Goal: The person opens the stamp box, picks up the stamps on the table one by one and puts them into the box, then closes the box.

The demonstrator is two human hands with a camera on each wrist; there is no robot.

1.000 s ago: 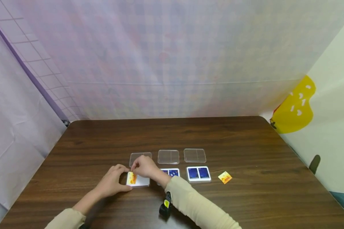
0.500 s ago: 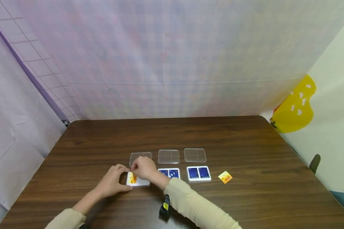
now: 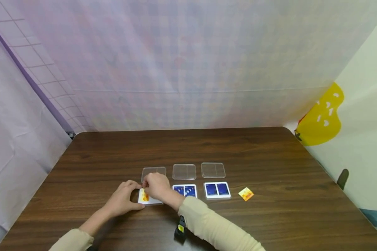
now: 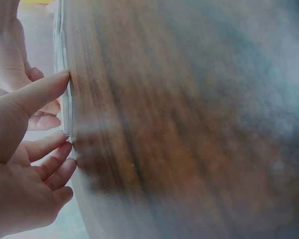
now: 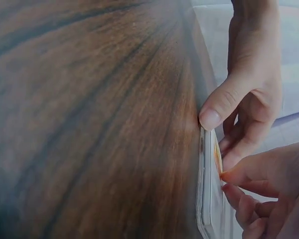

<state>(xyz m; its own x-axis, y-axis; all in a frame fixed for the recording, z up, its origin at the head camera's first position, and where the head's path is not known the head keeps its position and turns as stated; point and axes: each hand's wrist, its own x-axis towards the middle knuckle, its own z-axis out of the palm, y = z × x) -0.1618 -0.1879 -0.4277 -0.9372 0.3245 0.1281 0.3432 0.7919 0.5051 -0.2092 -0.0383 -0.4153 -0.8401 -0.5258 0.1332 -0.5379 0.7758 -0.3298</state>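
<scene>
In the head view my left hand [image 3: 123, 198] holds a flat white case [image 3: 154, 202], its thumb at the near edge and fingers at the far edge. A small orange-and-yellow picture card [image 3: 144, 196] lies in the case's left half. My right hand [image 3: 158, 186] leans in from the right and hides much of the case. Its fingers are bent, and in the right wrist view the tip of one digit [image 5: 229, 175] touches the card. The left wrist view shows the left thumb [image 4: 52, 87] against the case's side edge.
Two white cases with blue picture squares stand to the right, one middle [image 3: 190, 191], one farther right [image 3: 217, 190]. A second orange-and-yellow card [image 3: 246, 194] lies beyond them. Three clear lids, one partly behind the right hand [image 3: 150, 169], lie in a row behind the cases.
My right hand has shifted very slightly over the card, its fingers curling a little more. The left hand and the other things keep their places.
</scene>
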